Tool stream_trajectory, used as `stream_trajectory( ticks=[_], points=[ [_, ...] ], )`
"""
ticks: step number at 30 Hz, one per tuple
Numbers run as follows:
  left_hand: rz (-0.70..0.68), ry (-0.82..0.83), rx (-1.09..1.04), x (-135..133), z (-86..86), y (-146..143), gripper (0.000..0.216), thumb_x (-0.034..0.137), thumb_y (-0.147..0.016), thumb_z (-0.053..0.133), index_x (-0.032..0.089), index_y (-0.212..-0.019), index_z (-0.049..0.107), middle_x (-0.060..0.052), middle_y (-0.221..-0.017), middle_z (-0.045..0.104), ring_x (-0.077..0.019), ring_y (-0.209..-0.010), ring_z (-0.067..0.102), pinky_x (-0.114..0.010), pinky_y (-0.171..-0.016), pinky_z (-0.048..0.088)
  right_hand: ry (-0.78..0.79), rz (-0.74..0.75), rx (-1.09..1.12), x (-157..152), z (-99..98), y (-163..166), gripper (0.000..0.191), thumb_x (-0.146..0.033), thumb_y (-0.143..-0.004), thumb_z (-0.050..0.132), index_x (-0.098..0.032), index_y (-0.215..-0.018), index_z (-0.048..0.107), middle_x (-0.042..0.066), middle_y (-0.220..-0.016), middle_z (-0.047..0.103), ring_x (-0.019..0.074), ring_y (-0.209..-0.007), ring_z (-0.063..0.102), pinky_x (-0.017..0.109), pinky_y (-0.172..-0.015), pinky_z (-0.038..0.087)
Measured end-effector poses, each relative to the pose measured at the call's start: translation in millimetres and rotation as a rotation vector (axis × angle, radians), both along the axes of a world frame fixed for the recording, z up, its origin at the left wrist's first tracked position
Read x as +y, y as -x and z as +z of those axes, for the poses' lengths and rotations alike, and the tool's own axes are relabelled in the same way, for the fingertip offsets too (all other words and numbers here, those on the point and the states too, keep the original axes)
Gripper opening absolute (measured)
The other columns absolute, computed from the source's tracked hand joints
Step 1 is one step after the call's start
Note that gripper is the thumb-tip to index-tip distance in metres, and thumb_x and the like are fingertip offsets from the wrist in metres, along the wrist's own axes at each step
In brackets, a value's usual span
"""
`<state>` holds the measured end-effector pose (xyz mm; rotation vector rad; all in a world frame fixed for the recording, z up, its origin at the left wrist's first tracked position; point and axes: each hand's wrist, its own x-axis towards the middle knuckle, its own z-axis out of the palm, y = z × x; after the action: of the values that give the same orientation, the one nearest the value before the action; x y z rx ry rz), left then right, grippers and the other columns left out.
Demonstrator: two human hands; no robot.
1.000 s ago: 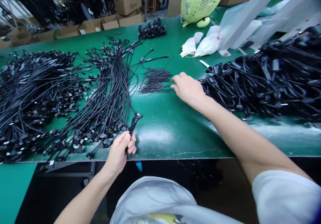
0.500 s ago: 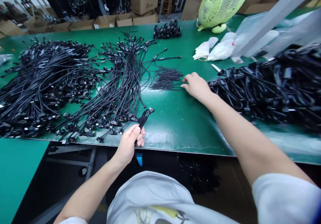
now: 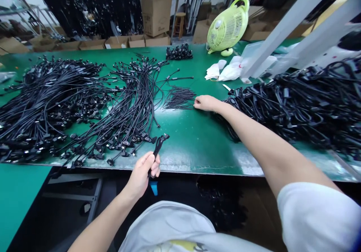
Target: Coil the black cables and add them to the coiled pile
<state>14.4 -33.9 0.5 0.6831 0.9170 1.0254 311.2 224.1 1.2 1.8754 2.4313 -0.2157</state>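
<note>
Gripped folded cable [image 3: 158,145] in left hand [image 3: 146,167], nearside of ties [image 3: 179,97] | curled fingers of right hand [image 3: 205,103] at ties' right end, couldn't tell whether pinching any

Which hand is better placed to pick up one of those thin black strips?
Probably the right hand: it is at the edge of the thin black strips, though whether it pinches one is unclear. The left hand is farther off, closed around a bundled black cable.
</note>
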Motion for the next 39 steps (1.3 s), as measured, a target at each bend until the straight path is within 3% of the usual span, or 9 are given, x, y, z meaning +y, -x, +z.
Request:
stream_trajectory(
  ticks=[8, 13, 15, 20, 24, 27, 33, 37, 39],
  points=[
    [0.014, 0.019, 0.009, 2.5, -1.9, -1.0, 0.037, 0.049, -0.083, 0.066, 0.012, -0.083, 0.062, 0.007, -0.057, 0.036, -0.0050, -0.049, 0.033, -0.022, -0.053, 0.035, -0.188, -0.080, 0.068, -59.9, 13.3, -2.7, 0.023, -0.024, -0.093, 0.039, -0.012, -0.103, 0.056, 0.016, -0.097, 0.064, 0.0220, -0.081, 0.057, 0.030, -0.071, 0.038],
    [0.015, 0.008, -0.058, 6.5, 4.5, -17.5, 0.037, 0.045, -0.084, 0.067, 0.014, -0.103, 0.060, 0.008, -0.059, 0.038, -0.0046, -0.048, 0.033, -0.021, -0.053, 0.035, -0.126, -0.118, 0.527, -111.0, 3.8, 25.7, 0.013, -0.030, -0.090, 0.045, -0.019, -0.090, 0.052, 0.006, -0.081, 0.064, 0.0176, -0.072, 0.057, 0.027, -0.067, 0.041],
    [0.023, 0.005, -0.082, 8.2, 6.3, -22.3, 0.036, 0.045, -0.082, 0.069, 0.016, -0.100, 0.056, 0.009, -0.058, 0.039, -0.0047, -0.047, 0.034, -0.021, -0.052, 0.035, -0.111, -0.131, 0.624, -121.7, -3.0, 34.9, 0.012, -0.031, -0.087, 0.048, -0.019, -0.089, 0.052, 0.005, -0.081, 0.063, 0.0159, -0.071, 0.057, 0.026, -0.067, 0.042],
    [0.064, 0.035, -0.092, 8.9, 6.8, -24.0, 0.038, 0.045, -0.078, 0.073, 0.018, -0.086, 0.048, 0.009, -0.058, 0.041, -0.0042, -0.047, 0.035, -0.020, -0.051, 0.035, 0.026, -0.055, 0.486, -127.0, -12.3, 40.9, 0.028, -0.018, -0.084, 0.049, -0.017, -0.110, 0.058, 0.004, -0.085, 0.067, 0.0158, -0.073, 0.060, 0.026, -0.070, 0.043],
    [0.087, 0.052, -0.096, 6.1, 5.1, -22.8, 0.039, 0.045, -0.077, 0.074, 0.018, -0.085, 0.048, 0.009, -0.059, 0.041, -0.0039, -0.047, 0.036, -0.020, -0.051, 0.035, -0.047, 0.155, 0.275, -143.6, -11.1, 42.4, 0.028, -0.018, -0.091, 0.042, -0.015, -0.100, 0.067, 0.009, -0.099, 0.068, 0.0198, -0.090, 0.063, 0.029, -0.079, 0.044],
    [0.095, 0.051, -0.114, 3.7, 3.2, -25.2, 0.039, 0.045, -0.077, 0.074, 0.017, -0.083, 0.047, 0.008, -0.059, 0.042, -0.0040, -0.047, 0.037, -0.020, -0.051, 0.036, -0.093, 0.158, 0.264, -162.9, -13.0, 46.0, 0.025, -0.018, -0.090, 0.045, -0.015, -0.093, 0.069, 0.010, -0.092, 0.067, 0.0193, -0.082, 0.062, 0.028, -0.073, 0.044],
    [0.082, 0.083, -0.167, 1.9, -3.5, -34.9, 0.040, 0.042, -0.078, 0.073, 0.017, -0.101, 0.052, 0.009, -0.059, 0.042, -0.0047, -0.047, 0.037, -0.020, -0.052, 0.037, -0.162, -0.054, 0.750, -200.9, -22.8, 77.9, 0.016, -0.015, -0.084, 0.049, -0.017, -0.081, 0.065, 0.005, -0.083, 0.067, 0.0155, -0.074, 0.060, 0.025, -0.068, 0.042],
    [0.090, -0.004, -0.100, 4.6, -11.8, -35.7, 0.036, 0.042, -0.085, 0.066, 0.014, -0.107, 0.059, 0.008, -0.061, 0.040, -0.0054, -0.050, 0.037, -0.020, -0.054, 0.038, 0.002, 0.031, 0.933, -226.3, -21.6, 105.6, 0.015, -0.015, -0.084, 0.049, -0.018, -0.082, 0.063, 0.001, -0.076, 0.064, 0.0117, -0.065, 0.055, 0.022, -0.061, 0.041],
    [0.102, -0.097, 0.023, 5.4, -16.6, -32.5, 0.032, 0.041, -0.089, 0.059, 0.014, -0.104, 0.062, 0.006, -0.063, 0.043, -0.0065, -0.051, 0.039, -0.022, -0.055, 0.040, -0.064, 0.125, 0.885, -235.2, -17.5, 112.7, 0.013, -0.015, -0.087, 0.049, -0.017, -0.083, 0.061, 0.000, -0.074, 0.060, 0.0106, -0.063, 0.052, 0.022, -0.059, 0.039]
  ],
)
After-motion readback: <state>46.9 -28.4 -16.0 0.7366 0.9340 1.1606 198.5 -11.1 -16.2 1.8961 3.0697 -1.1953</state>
